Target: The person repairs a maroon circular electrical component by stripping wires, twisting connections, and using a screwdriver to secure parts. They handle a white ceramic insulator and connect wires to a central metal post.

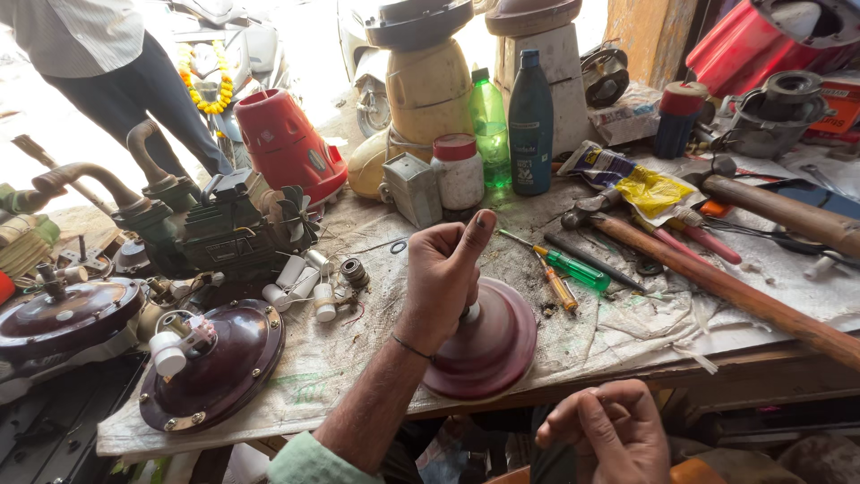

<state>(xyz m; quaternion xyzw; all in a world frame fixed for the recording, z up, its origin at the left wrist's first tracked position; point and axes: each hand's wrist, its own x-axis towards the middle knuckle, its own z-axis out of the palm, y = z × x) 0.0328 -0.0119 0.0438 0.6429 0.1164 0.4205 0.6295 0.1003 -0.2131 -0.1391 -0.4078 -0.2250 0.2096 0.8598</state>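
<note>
While clenched on its white stem, left hand (443, 269) | glossy maroon dome cover (488, 345) | right hand (609, 430) loosely curled, holding nothing.

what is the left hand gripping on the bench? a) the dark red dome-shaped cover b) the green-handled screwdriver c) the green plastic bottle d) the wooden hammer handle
a: the left hand is closed around the top of the dark red dome-shaped cover, with the green-handled screwdriver lying apart beside it.

Items hidden or cut off:
- Maroon domed cover (488, 345): its centre is hidden by the left hand (445, 273).
- Right hand (609, 430): cut off at the bottom edge; anything pinched in its fingers is too small to tell.
- Standing person (98, 63): cut off above the waist.
- Long wooden handle (726, 287): cut off at the right edge.
</note>
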